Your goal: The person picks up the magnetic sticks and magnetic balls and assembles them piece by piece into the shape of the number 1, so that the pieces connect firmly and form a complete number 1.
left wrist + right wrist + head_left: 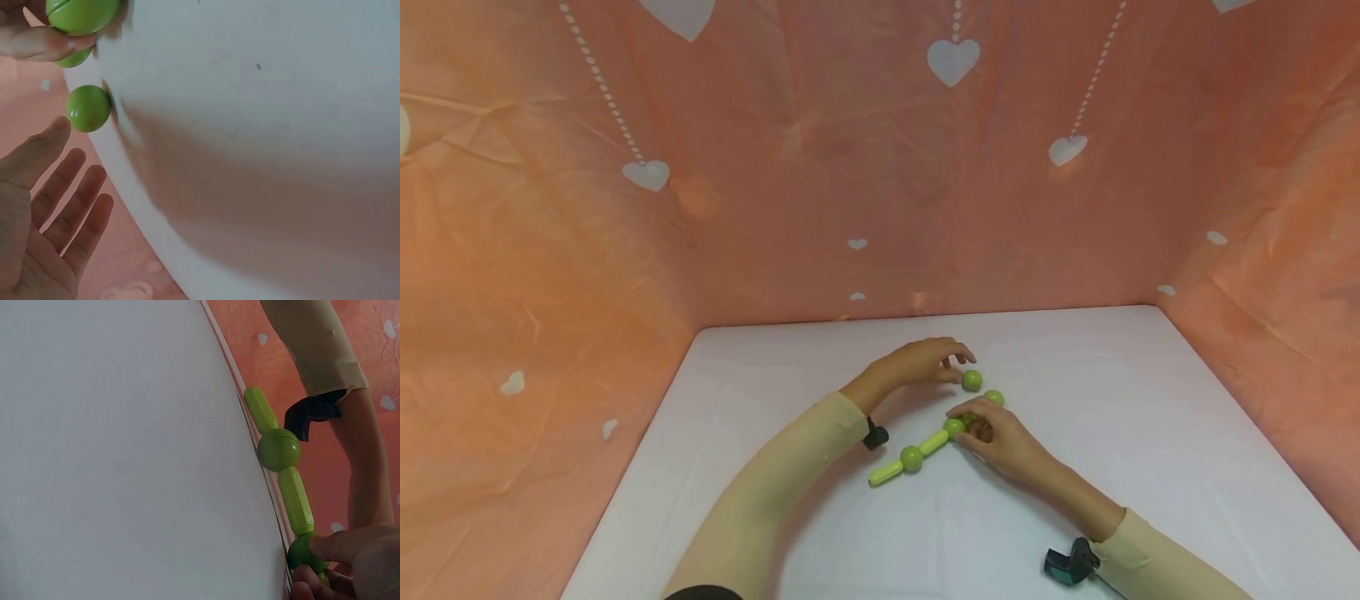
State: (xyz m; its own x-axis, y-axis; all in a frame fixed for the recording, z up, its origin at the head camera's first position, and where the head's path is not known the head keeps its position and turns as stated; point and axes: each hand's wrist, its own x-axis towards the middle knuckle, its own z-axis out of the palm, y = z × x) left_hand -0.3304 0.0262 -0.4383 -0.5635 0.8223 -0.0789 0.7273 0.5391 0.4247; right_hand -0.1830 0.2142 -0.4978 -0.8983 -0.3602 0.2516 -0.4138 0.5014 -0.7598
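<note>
A chain of lime-green ribbed rods (935, 442) and green balls (912, 458) lies slantwise on the white table. My right hand (1004, 442) grips it around a ball (304, 552), thumb on one side and fingers on the other. The fingers hide part of the chain, and another green ball (994, 398) shows just beyond them. A separate green ball (972, 381) rests farther back. Beside it is my left hand (925, 361), its fingers spread and relaxed; in the left wrist view the thumb tip sits right at this ball (88, 108).
The white tabletop (1075, 367) ends at an orange cloth backdrop (820, 167) with white hearts, which rises behind and at both sides. Black wrist cameras (1072, 562) hang at both sleeves.
</note>
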